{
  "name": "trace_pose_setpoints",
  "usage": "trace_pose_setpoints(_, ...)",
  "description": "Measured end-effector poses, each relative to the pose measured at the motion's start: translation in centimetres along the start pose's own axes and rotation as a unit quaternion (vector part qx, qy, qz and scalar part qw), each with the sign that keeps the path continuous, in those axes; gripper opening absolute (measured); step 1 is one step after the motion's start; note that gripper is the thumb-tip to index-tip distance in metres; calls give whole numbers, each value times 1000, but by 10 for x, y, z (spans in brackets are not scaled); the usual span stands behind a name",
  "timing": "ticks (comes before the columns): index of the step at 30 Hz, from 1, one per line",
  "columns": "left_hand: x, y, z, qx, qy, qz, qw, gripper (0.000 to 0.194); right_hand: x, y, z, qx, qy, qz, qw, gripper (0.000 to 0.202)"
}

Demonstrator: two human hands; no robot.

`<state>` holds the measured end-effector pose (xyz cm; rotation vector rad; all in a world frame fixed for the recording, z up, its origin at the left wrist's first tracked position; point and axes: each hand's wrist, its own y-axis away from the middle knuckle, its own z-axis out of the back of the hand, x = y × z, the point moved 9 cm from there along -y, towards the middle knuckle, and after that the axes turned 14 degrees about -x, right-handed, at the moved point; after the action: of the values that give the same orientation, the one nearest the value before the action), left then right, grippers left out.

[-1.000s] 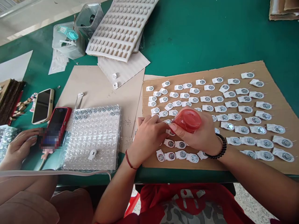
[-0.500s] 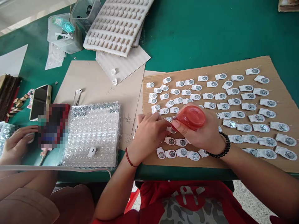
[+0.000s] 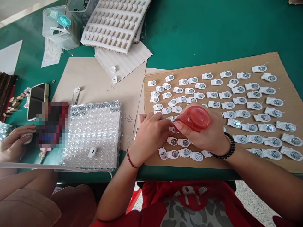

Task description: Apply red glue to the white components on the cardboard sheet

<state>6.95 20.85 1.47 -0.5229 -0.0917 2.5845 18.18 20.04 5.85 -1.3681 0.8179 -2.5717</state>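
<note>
A brown cardboard sheet (image 3: 246, 58) carries rows of small white pieces, each with a round metallic part, such as the one (image 3: 286, 126) at the right. My right hand (image 3: 208, 135) is wrapped round a red bottle (image 3: 194, 118), whose narrow end points down and left. Beside that tip, my left hand (image 3: 152, 135) rests over the sheet's left edge with its fingers bent together. Whether the left fingers pinch one of the white pieces cannot be made out. Both hands hide several pieces near the tip.
Left of the sheet lies a bubble-wrap pad (image 3: 94, 132) with round metal parts and a white piece on it. Tweezers (image 3: 76, 96), a phone (image 3: 38, 101), a foam tray (image 3: 115, 23) and clear bins (image 3: 61, 31) stand beyond. Another person's hand (image 3: 14, 142) is at far left.
The view has shifted slightly. Both hands and the red bottle stay in nearly the same place over the sheet.
</note>
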Motion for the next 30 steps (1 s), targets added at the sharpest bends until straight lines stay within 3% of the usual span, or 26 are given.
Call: trace_pose_setpoints(30,0,1,0,12,2,-1,1000,15,4,-3,6,-29,13,33,999,28)
